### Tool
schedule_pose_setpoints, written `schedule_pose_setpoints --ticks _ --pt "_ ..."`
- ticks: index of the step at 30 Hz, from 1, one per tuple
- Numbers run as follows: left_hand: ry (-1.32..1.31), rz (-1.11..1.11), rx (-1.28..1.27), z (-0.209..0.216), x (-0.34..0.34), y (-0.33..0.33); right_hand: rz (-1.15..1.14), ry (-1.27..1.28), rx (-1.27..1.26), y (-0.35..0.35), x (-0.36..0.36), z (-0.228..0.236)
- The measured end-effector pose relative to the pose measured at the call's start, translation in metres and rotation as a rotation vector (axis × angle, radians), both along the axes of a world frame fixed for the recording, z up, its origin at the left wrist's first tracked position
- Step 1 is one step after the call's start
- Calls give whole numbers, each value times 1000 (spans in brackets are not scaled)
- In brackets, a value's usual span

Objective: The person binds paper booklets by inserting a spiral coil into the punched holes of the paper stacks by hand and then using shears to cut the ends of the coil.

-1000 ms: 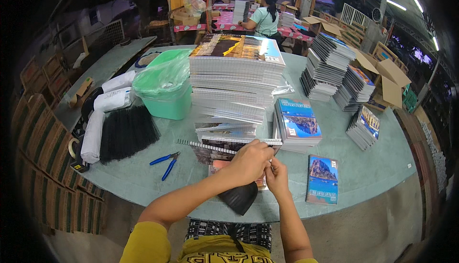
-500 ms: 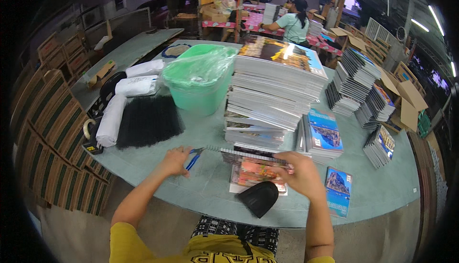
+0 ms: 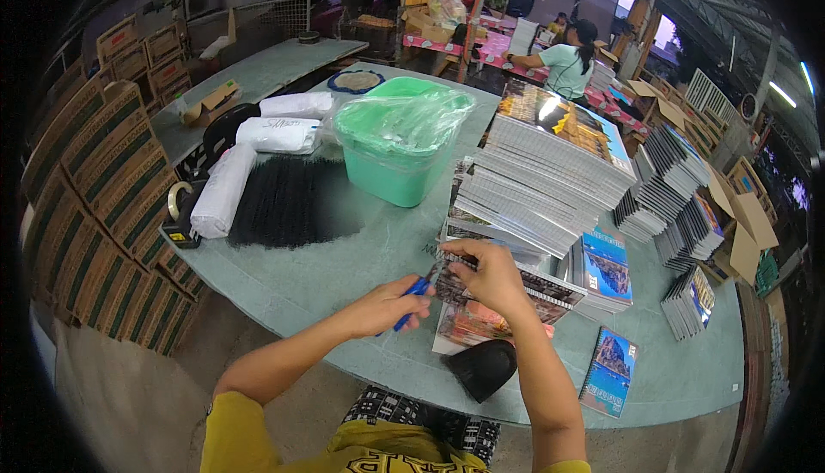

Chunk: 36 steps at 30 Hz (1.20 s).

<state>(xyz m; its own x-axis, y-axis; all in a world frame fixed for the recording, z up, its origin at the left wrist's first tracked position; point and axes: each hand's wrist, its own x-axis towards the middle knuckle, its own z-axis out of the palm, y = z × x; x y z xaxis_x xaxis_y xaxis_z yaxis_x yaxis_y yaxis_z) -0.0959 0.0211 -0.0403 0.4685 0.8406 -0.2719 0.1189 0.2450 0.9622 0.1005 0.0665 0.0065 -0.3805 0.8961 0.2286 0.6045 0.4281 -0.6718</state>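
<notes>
1. Hands meet at the centre of the frame, just below the middle; the left hand (image 3: pixel 387 305) is closed around blue-handled pliers (image 3: pixel 414 294), whose tip points right toward the notebook edge.
2. Right hand (image 3: pixel 491 277) is curled down over a spiral-bound notebook (image 3: pixel 533 288), fingers pinching its near left corner by the wire binding; the two hands are almost touching.
3. That notebook lies on top of another printed cover (image 3: pixel 468 327), at the near edge of the pale green counter (image 3: pixel 344 258).
4. Just behind the right hand rises a tall stack of notebooks (image 3: pixel 550 181), leaning slightly, with a picture cover on top.
5. Right of the hands lies a short pile with a blue scenic cover (image 3: pixel 606 267); a single blue notebook (image 3: pixel 608 372) sits lower right, near the counter edge.
6. Below the right forearm a black curved object (image 3: pixel 483 368) rests on the counter; what it is I cannot tell.
7. Upper centre holds a green tub (image 3: pixel 400 146) lined with clear plastic; left of it lies a dark heap of black binding wires (image 3: pixel 288 202), with white wrapped rolls (image 3: pixel 223 189) beside it.
8. Brown cartons (image 3: pixel 94 207) stand stacked along the left edge of the frame; a person (image 3: pixel 567 61) sits at the far top.
</notes>
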Motion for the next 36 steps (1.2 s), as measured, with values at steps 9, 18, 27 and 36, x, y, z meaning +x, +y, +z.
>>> schedule_pose_setpoints --ticks 9,18,27,36 --pt "214 11 184 -2 10 5 184 -106 241 -5 1 -2" --pt "335 15 343 11 7 5 176 -137 244 -11 0 -4" --pt "354 -12 406 18 7 11 228 -111 218 -8 1 -4" --pt "497 130 544 2 10 10 -74 -2 310 -11 -5 -11"
